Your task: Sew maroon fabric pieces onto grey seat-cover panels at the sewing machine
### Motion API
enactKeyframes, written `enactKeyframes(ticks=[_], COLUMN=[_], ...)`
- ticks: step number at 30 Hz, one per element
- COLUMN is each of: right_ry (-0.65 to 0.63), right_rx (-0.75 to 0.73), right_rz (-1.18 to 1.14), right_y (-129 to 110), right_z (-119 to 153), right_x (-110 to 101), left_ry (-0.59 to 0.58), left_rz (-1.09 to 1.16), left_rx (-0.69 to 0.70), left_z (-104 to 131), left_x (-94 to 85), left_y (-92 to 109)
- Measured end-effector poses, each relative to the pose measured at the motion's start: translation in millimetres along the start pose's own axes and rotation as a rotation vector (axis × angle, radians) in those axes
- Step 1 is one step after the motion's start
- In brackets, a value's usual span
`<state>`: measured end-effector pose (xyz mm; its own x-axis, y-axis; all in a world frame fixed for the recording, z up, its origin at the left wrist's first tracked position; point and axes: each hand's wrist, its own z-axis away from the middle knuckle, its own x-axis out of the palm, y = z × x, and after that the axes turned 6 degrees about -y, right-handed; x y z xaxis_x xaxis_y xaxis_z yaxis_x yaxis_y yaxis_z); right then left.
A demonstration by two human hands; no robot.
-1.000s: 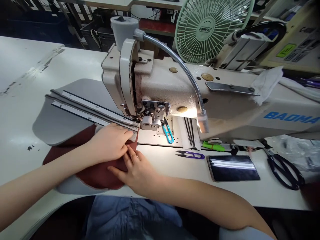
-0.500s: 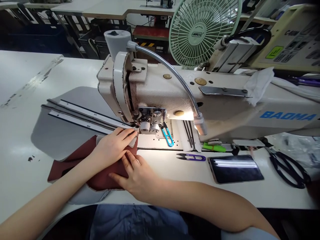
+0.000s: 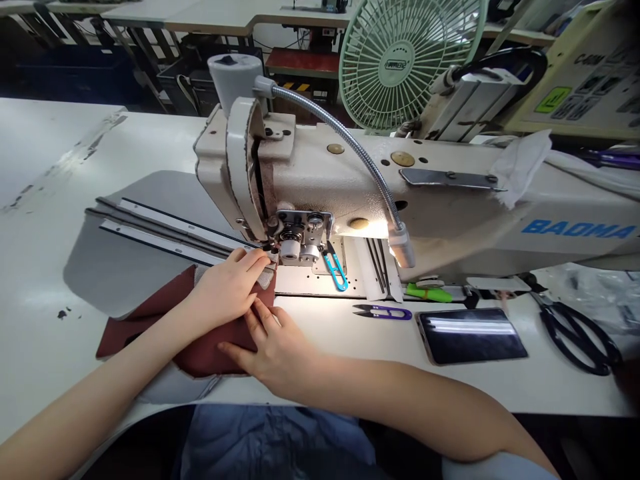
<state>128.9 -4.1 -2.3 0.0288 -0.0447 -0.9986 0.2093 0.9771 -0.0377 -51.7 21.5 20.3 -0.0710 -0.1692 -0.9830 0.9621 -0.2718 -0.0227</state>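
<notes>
One maroon cloth [image 3: 210, 361], matte and softly folded with a curved near edge, lies on the smooth white desk [image 3: 345, 333], left of centre. The right hand [image 3: 280, 350] rests on its right part, thumb well apart from the other fingers, which are spread over the surface. Just beyond, the left hand [image 3: 227, 290] lies over the cloth, fingers close together and slightly bent; whether they pinch anything is hidden. Past it, slim straight white strips [image 3: 145, 241] with dark edges lie on a flat grey panel [image 3: 115, 280] with rounded corners. Their long axis slants from far left to near right, right ends toward the needle area of the cream metal sewing machine [image 3: 320, 173].
</notes>
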Motion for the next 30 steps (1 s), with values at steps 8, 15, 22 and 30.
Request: enactKeyframes(ticks=[8,15,22,30], right_ry=[0.023,-0.051,-0.029,0.068], right_rx=[0.004,0.012,0.025,0.017], right_rz=[-0.044,-0.055,-0.016,0.034], right_y=[0,8,20,19], right_z=[0,-2,-7,-6], right_x=[2,-5,-1,8], left_ry=[-0.019,-0.132,-0.091,0.290], left_rz=[-0.020,0.112,0.123,-0.033], left_rx=[0.026,-0.015,-0.017,0.093], left_z=[6,-15,-22,3], left_x=[3.1,-16.4,-15.0,20.3], left_y=[8,-6,-9,-5])
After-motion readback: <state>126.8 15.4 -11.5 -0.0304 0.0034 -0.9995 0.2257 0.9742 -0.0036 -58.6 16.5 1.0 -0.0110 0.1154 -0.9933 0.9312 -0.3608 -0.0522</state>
